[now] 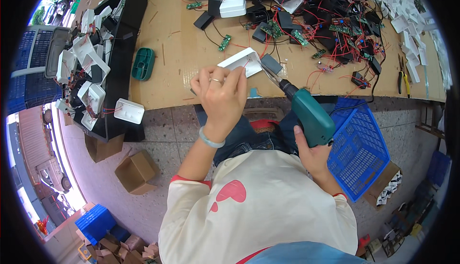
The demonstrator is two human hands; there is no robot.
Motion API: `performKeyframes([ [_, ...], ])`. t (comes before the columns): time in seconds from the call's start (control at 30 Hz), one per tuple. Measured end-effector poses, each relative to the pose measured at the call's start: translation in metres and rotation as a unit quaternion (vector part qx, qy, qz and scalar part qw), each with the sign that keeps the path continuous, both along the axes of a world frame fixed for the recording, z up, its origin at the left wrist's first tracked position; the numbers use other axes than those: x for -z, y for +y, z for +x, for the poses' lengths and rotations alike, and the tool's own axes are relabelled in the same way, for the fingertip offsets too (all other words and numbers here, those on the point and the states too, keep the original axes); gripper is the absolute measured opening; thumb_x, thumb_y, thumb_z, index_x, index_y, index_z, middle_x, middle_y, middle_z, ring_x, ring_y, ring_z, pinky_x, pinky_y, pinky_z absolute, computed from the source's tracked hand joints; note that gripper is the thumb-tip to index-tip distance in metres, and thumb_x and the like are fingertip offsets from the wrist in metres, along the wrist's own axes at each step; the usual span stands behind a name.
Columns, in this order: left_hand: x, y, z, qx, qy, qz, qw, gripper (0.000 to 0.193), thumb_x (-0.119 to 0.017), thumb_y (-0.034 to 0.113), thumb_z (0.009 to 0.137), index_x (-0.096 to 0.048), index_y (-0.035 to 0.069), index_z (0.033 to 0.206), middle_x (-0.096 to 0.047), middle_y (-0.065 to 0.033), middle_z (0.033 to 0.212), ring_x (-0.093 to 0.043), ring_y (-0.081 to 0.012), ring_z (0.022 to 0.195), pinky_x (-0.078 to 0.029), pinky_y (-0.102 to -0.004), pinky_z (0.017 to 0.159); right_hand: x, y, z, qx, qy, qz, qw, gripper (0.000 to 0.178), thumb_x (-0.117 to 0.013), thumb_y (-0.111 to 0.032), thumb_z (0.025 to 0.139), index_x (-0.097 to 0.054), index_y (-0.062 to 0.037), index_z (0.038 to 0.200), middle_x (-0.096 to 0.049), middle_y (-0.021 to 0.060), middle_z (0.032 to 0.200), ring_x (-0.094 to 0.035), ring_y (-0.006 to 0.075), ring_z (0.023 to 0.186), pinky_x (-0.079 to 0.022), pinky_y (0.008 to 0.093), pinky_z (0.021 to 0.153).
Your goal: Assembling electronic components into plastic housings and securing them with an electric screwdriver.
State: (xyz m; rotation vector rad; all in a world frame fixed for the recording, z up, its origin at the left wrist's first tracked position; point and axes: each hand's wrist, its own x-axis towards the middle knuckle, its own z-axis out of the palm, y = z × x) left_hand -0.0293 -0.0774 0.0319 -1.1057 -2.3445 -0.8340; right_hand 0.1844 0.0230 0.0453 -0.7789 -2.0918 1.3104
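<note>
My left hand [218,94], with a ring and a pale bangle, is closed at the near side of an open white plastic casing [247,59]. Its fingers hide much of the casing, and a bit of red wire shows inside. My right hand [314,158] is wrapped round the handle of a green power screwdriver [311,115]. The tool points up and left, its tip end reaching the casing's right edge. Just beyond that tip lies a small black box [271,64] with a wire.
A large heap of black boxes, red wires and green circuit boards [299,36] covers the far right. White casings [409,39] lie beyond it, with pliers [401,75] nearby. At left stand a green tray [143,64] and a black bin [125,39]. A blue crate [357,154] sits below the table.
</note>
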Motion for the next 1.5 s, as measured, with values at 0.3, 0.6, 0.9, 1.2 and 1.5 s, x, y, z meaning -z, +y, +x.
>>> performKeyframes([
  [0.3,0.014,0.014,-0.002,-0.021,0.034,0.003,0.999,0.01,-0.077,0.013,0.079,-0.071,0.01,0.086,-0.065,-0.0029,0.115,-0.056,-0.0273,0.116,-0.033,-0.0466,0.096,0.02,0.004,-0.015,-0.034,0.007,-0.011,0.999,0.03,-0.073,-0.006,0.09,-0.06,0.0027,0.116,-0.07,0.0098,0.091,-0.066,0.0126,0.073,-0.052,0.0258,0.068],
  [0.6,0.015,0.011,-0.004,-0.017,0.023,-0.009,1.0,0.01,-0.077,0.014,0.08,-0.072,0.011,0.088,-0.066,-0.0008,0.115,-0.057,-0.0263,0.116,-0.032,-0.046,0.096,0.023,0.006,-0.022,-0.039,0.005,0.003,0.999,0.029,-0.073,-0.006,0.09,-0.059,0.0018,0.115,-0.07,0.0097,0.087,-0.067,0.0133,0.072,-0.053,0.0269,0.069],
  [0.9,0.014,0.011,-0.005,-0.023,0.027,-0.01,0.999,0.012,-0.078,0.013,0.078,-0.074,0.014,0.089,-0.07,0.0017,0.11,-0.059,-0.0255,0.113,-0.033,-0.0423,0.097,0.024,0.007,-0.022,-0.04,-0.002,-0.001,0.999,0.025,-0.073,-0.006,0.091,-0.062,0.001,0.112,-0.07,0.0101,0.091,-0.067,0.0153,0.074,-0.053,0.0276,0.071],
  [1.2,0.013,0.009,-0.004,-0.021,0.027,-0.017,0.999,0.012,-0.078,0.013,0.078,-0.074,0.014,0.089,-0.07,0.002,0.11,-0.059,-0.0251,0.114,-0.032,-0.0423,0.097,0.021,0.006,-0.023,-0.051,-0.016,0.031,0.998,0.026,-0.072,-0.006,0.091,-0.059,0.0003,0.112,-0.069,0.0107,0.091,-0.069,0.0166,0.074,-0.054,0.0282,0.069],
  [1.5,0.017,0.008,-0.004,-0.014,0.033,-0.015,0.999,0.009,-0.077,0.014,0.079,-0.072,0.011,0.085,-0.068,-0.0001,0.116,-0.056,-0.0265,0.118,-0.031,-0.0466,0.096,0.019,0.003,-0.023,-0.044,-0.012,0.041,0.998,0.028,-0.072,-0.005,0.09,-0.057,0.0004,0.114,-0.071,0.01,0.091,-0.068,0.0126,0.075,-0.054,0.0267,0.07],
])
